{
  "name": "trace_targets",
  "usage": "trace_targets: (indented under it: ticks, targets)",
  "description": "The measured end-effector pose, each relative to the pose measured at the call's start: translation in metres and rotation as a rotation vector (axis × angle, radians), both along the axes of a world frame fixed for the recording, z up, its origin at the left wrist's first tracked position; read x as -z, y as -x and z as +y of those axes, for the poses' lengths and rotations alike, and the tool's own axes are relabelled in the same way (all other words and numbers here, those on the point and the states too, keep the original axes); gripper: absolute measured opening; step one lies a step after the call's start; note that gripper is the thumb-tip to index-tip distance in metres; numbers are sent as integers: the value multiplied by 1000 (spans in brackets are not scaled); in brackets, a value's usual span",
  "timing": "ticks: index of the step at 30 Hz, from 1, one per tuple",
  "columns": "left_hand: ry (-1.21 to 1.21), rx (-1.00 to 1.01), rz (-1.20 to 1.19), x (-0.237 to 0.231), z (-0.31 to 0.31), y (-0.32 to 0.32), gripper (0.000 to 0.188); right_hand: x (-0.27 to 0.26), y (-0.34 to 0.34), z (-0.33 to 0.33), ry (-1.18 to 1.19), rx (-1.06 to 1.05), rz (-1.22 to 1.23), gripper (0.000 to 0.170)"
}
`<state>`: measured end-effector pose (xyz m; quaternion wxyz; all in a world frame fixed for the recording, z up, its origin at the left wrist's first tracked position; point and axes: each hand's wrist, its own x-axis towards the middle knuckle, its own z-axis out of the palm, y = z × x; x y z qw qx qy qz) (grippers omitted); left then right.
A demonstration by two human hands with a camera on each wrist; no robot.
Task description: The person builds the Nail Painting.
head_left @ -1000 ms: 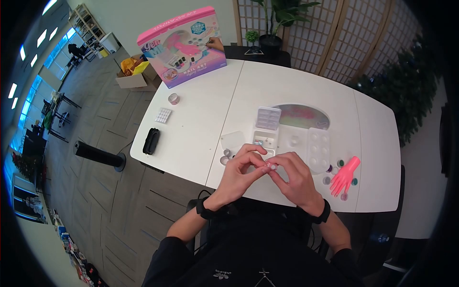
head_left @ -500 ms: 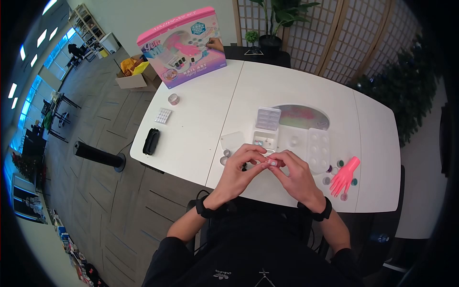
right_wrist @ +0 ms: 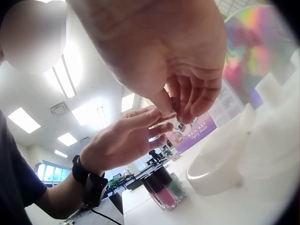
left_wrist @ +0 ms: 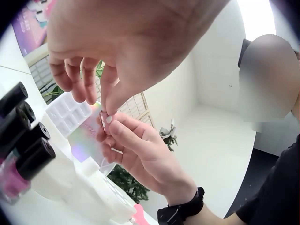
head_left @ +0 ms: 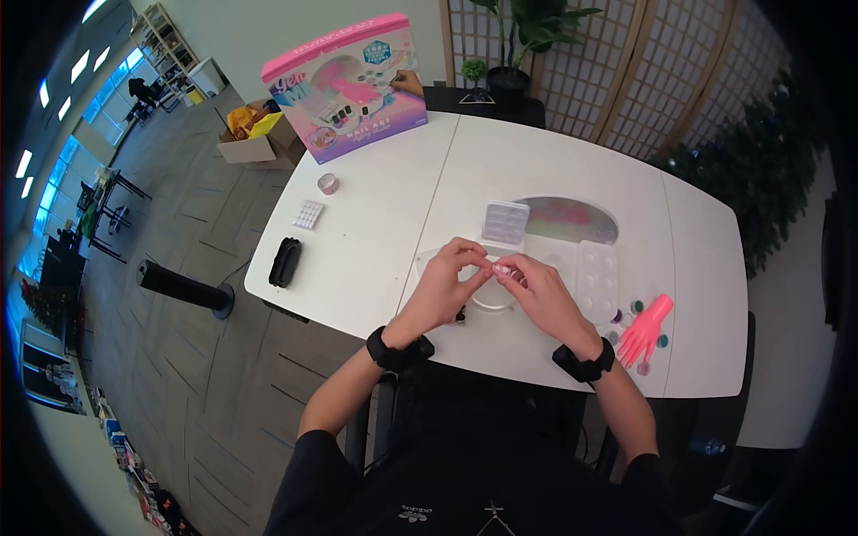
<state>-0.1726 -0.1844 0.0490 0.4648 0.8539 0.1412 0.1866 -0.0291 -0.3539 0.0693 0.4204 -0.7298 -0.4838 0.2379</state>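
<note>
One small pink piece (left_wrist: 104,123) is pinched by left hand (head_left: 440,288) and right hand (head_left: 547,301) | could be dropped if pressure is eased

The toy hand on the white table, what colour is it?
The toy hand is bright pink; it shows best in the head view.

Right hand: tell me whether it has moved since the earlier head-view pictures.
Yes: in the head view, the right hand has moved forward, closer to the shiny panel.
</note>
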Motion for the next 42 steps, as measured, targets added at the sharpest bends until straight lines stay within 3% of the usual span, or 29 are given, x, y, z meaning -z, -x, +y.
trace_targets:
  ticks: [6, 9, 18, 27, 30, 36, 42]
  targets:
    - [-8, -27, 38, 15, 24, -23, 19, 29, -15, 23, -70, 161, 351, 28]
    - [-49, -12, 67, 25, 31, -27, 19, 33, -19, 28, 6, 146, 356, 23]
    - [-242, -25, 106, 24, 32, -19, 19, 46, -18, 33, 10, 152, -177, 18]
    - [-466, 106, 186, 23, 18, -4, 23, 57, -14, 38, 71, 102, -401, 16]
    - [-486, 121, 221, 22, 16, -4, 25, 47, -12, 39, 180, 69, -448, 17]
    - [-514, 127, 233, 29, 16, -5, 26, 48, -11, 42, 148, 26, -575, 15]
    - [-483, 134, 247, 25, 14, -3, 27, 48, -9, 39, 171, 13, -741, 23]
